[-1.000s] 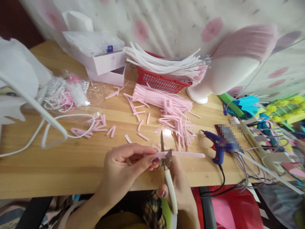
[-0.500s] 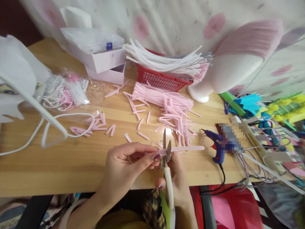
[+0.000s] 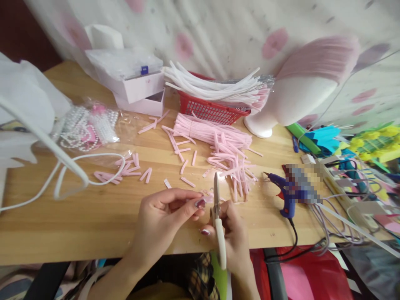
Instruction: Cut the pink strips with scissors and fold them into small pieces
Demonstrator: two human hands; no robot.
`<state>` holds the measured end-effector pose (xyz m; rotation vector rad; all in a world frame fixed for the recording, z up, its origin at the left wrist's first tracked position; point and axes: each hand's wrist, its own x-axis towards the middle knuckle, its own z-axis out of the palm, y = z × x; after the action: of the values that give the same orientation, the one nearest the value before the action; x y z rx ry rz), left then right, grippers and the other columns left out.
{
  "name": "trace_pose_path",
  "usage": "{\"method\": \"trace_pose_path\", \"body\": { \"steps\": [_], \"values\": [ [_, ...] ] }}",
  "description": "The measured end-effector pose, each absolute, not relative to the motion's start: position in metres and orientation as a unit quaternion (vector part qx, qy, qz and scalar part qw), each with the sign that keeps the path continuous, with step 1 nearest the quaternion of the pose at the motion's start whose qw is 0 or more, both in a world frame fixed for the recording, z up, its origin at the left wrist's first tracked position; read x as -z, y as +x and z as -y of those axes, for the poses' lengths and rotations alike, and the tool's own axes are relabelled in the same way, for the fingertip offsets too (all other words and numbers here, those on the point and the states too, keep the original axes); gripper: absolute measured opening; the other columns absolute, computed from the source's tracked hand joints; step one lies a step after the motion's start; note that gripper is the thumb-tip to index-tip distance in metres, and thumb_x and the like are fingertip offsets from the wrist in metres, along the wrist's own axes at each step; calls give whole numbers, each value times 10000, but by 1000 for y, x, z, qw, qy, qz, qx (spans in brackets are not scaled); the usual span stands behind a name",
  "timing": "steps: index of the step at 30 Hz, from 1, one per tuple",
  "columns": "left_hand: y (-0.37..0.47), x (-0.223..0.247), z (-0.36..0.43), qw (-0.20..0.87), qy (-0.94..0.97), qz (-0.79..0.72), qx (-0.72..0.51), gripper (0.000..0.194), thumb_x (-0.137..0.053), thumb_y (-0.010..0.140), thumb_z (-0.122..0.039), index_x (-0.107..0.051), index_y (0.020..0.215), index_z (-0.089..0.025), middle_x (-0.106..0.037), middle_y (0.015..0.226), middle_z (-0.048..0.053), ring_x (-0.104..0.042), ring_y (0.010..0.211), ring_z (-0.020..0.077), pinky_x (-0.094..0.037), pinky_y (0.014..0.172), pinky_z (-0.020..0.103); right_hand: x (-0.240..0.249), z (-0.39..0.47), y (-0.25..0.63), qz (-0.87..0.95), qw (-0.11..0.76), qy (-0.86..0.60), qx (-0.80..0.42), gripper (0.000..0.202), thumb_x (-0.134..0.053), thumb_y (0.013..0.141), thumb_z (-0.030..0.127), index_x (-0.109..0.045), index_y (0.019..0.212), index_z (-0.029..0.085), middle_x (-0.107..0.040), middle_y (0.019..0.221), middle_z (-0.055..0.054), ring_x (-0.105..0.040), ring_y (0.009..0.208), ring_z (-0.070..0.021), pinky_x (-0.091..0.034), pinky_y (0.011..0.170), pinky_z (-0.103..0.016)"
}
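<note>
My right hand point(image 3: 233, 231) grips a pair of scissors point(image 3: 220, 237) by its white handles. The blades point away from me and lie together. Left of the blades, my left hand point(image 3: 175, 212) is closed in a pinch on a short pink pipe cleaner piece, mostly hidden by the fingers. Beyond the scissors lies a loose heap of cut pink pipe cleaners point(image 3: 239, 177), next to a tied pink bundle point(image 3: 212, 131). More short pink pieces point(image 3: 128, 168) are scattered on the left of the wooden table point(image 3: 93, 221).
A red basket point(image 3: 215, 110) of white pipe cleaners stands at the back beside a white mannequin head point(image 3: 300, 96). A blue glue gun point(image 3: 286, 189) lies right, near cables and a power strip point(image 3: 340, 189). Bagged beads point(image 3: 90, 129), boxes point(image 3: 142, 89) and a white cord point(image 3: 71, 166) occupy the left.
The scissor blades have closed, and the long pink pipe cleaner between them has been cut. Its right-hand length is out of the blades; a strip now lies across the heap. Both hands stay close together.
</note>
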<state>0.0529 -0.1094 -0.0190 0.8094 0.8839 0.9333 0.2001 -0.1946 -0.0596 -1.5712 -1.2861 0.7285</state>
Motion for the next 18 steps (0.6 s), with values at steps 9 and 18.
{"method": "trace_pose_path", "body": {
  "steps": [9, 18],
  "values": [
    [10, 39, 65, 579, 526, -462, -418, 175, -782, 774, -307, -789, 905, -190, -814, 875, 46, -771, 734, 182, -644, 690, 233, 49, 204, 231, 496, 311, -793, -164, 300, -711, 817, 460, -527, 761, 230, -542, 618, 33, -513, 540, -153, -391, 512, -252],
    [-12, 47, 44, 128, 745, -531, -383, 306, -592, 872, -382, -706, 1095, -207, -690, 1137, 111, -689, 939, 292, -552, 839, 393, 58, 220, 261, 520, 238, -809, -138, 90, -617, 857, 302, -629, 924, 243, -700, 852, -52, -669, 782, -260, -515, 696, -364]
  ]
}}
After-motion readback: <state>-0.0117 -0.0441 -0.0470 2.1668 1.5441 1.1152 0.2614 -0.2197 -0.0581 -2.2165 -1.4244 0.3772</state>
